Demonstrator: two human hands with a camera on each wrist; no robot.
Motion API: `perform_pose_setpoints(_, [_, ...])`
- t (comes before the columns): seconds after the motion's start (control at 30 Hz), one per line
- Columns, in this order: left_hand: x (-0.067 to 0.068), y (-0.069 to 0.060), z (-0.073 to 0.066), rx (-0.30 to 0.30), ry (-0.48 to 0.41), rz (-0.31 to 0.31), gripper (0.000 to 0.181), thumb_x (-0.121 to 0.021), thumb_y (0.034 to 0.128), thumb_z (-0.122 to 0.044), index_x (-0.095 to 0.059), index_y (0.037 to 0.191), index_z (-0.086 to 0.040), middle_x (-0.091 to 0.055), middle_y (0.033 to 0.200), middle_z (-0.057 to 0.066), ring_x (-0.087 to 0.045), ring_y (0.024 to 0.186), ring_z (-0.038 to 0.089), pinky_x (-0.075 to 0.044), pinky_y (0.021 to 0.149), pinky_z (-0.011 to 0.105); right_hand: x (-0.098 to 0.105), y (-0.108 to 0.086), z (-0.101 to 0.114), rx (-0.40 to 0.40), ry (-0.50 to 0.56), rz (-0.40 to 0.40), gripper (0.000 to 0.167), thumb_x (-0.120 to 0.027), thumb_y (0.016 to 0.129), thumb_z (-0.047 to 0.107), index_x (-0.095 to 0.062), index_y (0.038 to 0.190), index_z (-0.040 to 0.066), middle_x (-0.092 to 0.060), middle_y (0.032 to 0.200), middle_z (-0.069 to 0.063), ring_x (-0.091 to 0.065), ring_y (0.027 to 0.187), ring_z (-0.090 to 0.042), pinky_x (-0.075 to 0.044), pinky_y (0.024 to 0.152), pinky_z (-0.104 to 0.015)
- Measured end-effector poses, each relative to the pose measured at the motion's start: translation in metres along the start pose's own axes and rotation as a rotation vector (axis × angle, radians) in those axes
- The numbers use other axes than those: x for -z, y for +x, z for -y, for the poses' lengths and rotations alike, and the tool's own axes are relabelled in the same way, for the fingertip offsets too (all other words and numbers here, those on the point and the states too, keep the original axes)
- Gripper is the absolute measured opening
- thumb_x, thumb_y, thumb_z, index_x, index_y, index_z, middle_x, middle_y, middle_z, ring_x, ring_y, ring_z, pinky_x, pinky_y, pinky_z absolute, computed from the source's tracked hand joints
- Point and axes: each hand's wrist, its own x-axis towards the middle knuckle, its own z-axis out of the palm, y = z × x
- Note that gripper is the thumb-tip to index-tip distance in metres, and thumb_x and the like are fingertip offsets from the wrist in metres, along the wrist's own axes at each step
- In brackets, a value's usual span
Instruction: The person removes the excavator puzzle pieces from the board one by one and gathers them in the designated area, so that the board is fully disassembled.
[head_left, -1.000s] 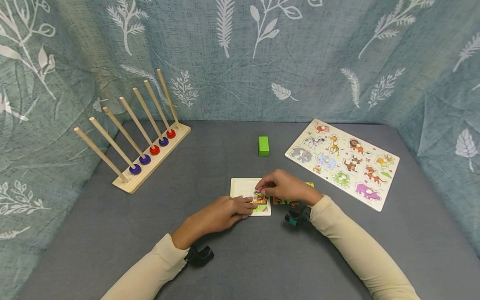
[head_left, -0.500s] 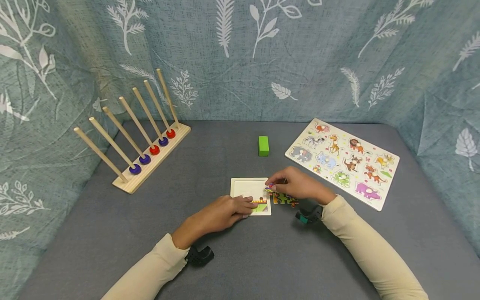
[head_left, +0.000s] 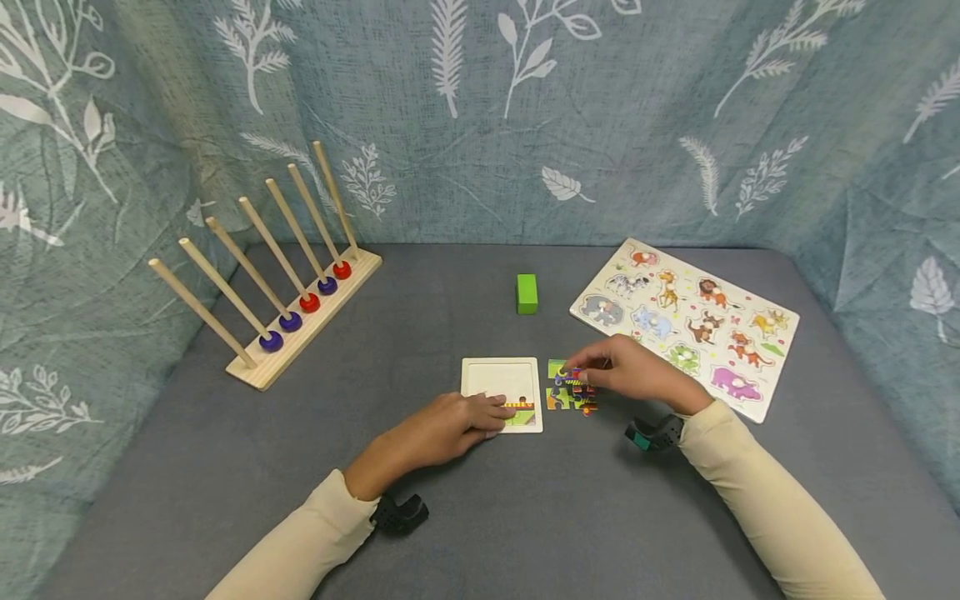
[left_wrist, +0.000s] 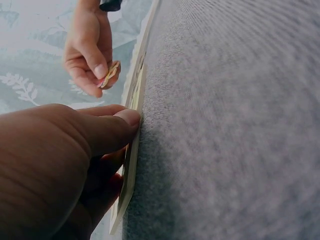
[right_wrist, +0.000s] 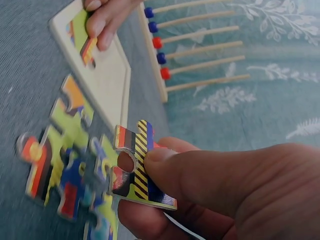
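My left hand (head_left: pixel 453 422) rests on a small wooden puzzle tray (head_left: pixel 486 375), its fingers lying over the lower part, where colourful pieces (head_left: pixel 526 414) are fitted; the fingers hide some of them. The upper part of the tray shows bare wood. Between thumb and fingers, my right hand (head_left: pixel 636 371) pinches a jigsaw piece (right_wrist: pixel 142 172) with yellow-and-black stripes and red and blue areas. It holds this above loose jigsaw pieces (head_left: pixel 557 401) beside the tray's right edge. In the right wrist view these loose pieces (right_wrist: pixel 70 165) lie close together, some overlapping.
A wooden peg stand (head_left: pixel 281 354) with red and blue beads is at the back left. A green block (head_left: pixel 527 294) stands behind the tray. An animal puzzle board (head_left: pixel 690 321) lies at the right, near my right hand. A patterned cloth (head_left: pixel 480 167) hangs behind the table.
My right hand has lifted the striped jigsaw piece away from the tray and carried it right, over the loose pieces. My left hand stays on the tray.
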Motion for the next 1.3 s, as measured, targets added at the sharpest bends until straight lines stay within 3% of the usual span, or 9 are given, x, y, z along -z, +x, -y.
perform_pose_setpoints(0.23, [0.0,0.0,-0.001,0.003,-0.003,-0.005,0.022,-0.067,0.091,-0.004,-0.074,0.112,-0.005,-0.064,0.126,0.002,-0.053,0.125,0.019,-0.044,0.1,0.042,0.005,-0.014,-0.01,-0.029,0.011,-0.008,0.018,-0.06,0.093,-0.002,-0.072,0.106,-0.002,-0.071,0.096,-0.007,-0.056,0.071,-0.008,-0.045,0.061,-0.026])
perform_pose_setpoints(0.47, [0.0,0.001,-0.001,0.007,0.0,-0.005,0.022,-0.067,0.0908,-0.004,-0.074,0.112,-0.005,-0.064,0.126,0.002,-0.053,0.125,0.019,-0.043,0.101,0.041,0.008,-0.025,-0.018,-0.044,-0.022,-0.013,0.018,-0.06,0.094,-0.002,-0.072,0.107,-0.002,-0.072,0.101,-0.009,-0.054,0.071,-0.004,-0.045,0.061,-0.025])
perform_pose_setpoints(0.7, [0.001,-0.001,-0.002,0.025,-0.004,0.001,0.023,-0.067,0.0911,-0.004,-0.074,0.113,-0.005,-0.064,0.126,0.002,-0.053,0.125,0.018,-0.043,0.101,0.039,0.009,-0.033,-0.022,-0.072,0.01,-0.008,0.018,-0.061,0.093,-0.002,-0.07,0.108,-0.005,-0.071,0.103,-0.012,-0.054,0.073,-0.004,-0.045,0.062,-0.024])
perform_pose_setpoints(1.1, [0.0,-0.001,-0.002,0.035,-0.016,0.008,0.023,-0.067,0.091,-0.004,-0.074,0.113,-0.006,-0.064,0.126,0.001,-0.053,0.125,0.017,-0.042,0.102,0.04,0.003,-0.037,-0.027,-0.083,0.057,-0.009,0.013,-0.062,0.092,-0.002,-0.072,0.1,0.0,-0.071,0.093,-0.003,-0.057,0.072,-0.007,-0.048,0.063,-0.026])
perform_pose_setpoints(1.3, [0.001,0.0,-0.003,0.042,-0.014,-0.004,0.023,-0.068,0.0906,-0.004,-0.074,0.113,-0.005,-0.064,0.125,0.001,-0.053,0.125,0.017,-0.043,0.101,0.039,0.004,-0.033,-0.029,-0.078,0.073,-0.031,0.015,-0.062,0.091,-0.002,-0.071,0.104,-0.001,-0.07,0.095,-0.006,-0.058,0.074,-0.008,-0.048,0.064,-0.026])
